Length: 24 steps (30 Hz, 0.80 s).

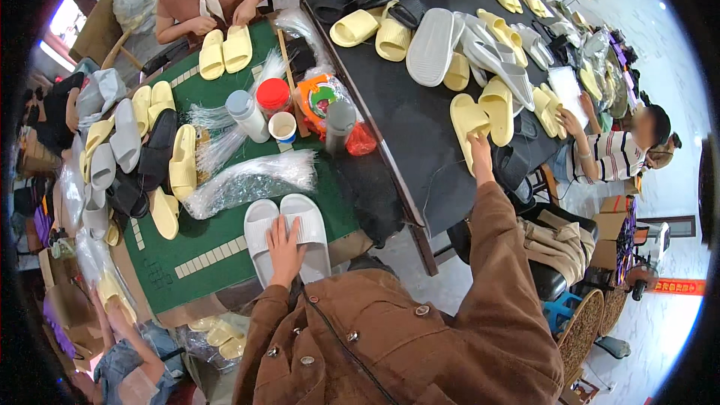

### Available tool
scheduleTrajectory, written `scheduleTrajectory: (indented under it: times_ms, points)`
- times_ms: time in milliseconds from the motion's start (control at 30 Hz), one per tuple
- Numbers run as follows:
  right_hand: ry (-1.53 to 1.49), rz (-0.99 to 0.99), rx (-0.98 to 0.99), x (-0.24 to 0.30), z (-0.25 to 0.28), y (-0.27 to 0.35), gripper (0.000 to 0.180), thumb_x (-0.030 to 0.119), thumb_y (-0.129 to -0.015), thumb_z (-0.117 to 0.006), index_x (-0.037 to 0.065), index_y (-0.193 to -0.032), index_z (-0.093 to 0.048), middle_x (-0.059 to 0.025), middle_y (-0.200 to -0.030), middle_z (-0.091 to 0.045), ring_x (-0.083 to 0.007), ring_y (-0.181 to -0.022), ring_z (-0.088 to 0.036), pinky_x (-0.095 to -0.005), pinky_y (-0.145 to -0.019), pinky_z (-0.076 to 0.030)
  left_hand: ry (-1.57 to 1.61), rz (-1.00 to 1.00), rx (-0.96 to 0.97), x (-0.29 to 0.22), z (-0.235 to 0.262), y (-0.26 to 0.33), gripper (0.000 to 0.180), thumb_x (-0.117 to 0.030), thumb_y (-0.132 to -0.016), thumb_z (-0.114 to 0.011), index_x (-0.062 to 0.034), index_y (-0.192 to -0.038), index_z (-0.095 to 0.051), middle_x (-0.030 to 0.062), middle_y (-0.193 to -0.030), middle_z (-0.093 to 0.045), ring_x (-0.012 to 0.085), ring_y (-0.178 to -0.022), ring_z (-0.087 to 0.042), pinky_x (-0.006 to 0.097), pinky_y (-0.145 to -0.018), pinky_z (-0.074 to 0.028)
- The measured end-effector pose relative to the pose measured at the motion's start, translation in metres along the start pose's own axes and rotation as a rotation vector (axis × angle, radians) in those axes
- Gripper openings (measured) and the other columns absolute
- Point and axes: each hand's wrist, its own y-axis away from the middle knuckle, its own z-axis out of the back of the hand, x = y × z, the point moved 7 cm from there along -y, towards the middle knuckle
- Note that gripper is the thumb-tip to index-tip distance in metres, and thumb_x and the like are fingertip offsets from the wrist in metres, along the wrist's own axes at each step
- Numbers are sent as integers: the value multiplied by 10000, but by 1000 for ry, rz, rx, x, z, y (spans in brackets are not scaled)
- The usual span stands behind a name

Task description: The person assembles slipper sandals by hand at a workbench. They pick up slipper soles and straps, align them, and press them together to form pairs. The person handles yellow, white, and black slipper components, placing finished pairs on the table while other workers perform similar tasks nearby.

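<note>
A pair of light grey slippers (309, 219) stands side by side at the near edge of the green table. My left hand (283, 249) lies on top of the pair, fingers spread over the straps. Stretched out to the right, my right hand (480, 151) has its fingers closed on a pale yellow slipper (462, 121) on the black table; its fingertips are partly hidden. Beside that slipper lies another yellow slipper (497, 109), and a large grey slipper (431, 45) lies farther back.
On the green table (161, 277) are bundled clear plastic strips (255, 180), a red-lidded jar (273, 95), a paper cup (283, 127) and a slipper pile (126, 146). More slippers cover the black table (375, 90). Co-workers sit around, one in a striped shirt (615, 154) at right.
</note>
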Motion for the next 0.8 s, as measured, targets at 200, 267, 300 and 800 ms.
scheduleTrajectory:
  times_ms: [200, 267, 300, 800]
  points:
    - [251, -63, 239, 21, -42, 2, 378, 279, -818, -602, -39, -1022, -592, -156, -993, -634, -231, -914, -585, -326, -787, -414, -84, 103, 45, 3, -3, 6, 696, 8, -759, -540, -229, -1390, -366, 125, -1465, -261, 356, -1355, -211, 569, -1078, -124]
    - [329, -79, 247, 43, -60, 34, 343, 267, -817, -590, -32, -986, -604, -167, -949, -640, -247, -887, -598, -338, -751, -424, -117, 94, 31, 10, -1, 10, 691, 10, -765, -528, -229, -1392, -365, 122, -1463, -268, 348, -1357, -211, 566, -1080, -117]
    - [408, -58, 276, 52, -66, 54, 318, 260, -807, -589, -22, -949, -619, -162, -864, -649, -258, -826, -617, -361, -714, -441, -124, 108, 36, 14, 0, 13, 689, 10, -766, -523, -230, -1392, -365, 120, -1460, -273, 346, -1357, -212, 566, -1080, -115]
    - [315, -13, 610, 76, -41, 192, 407, 328, -782, -636, -30, -975, -615, -186, -887, -654, -268, -837, -631, -360, -723, -471, -95, 79, 67, 10, -6, 11, 721, 18, -758, -515, -217, -1414, -330, 123, -1480, -231, 340, -1370, -181, 561, -1079, -107]
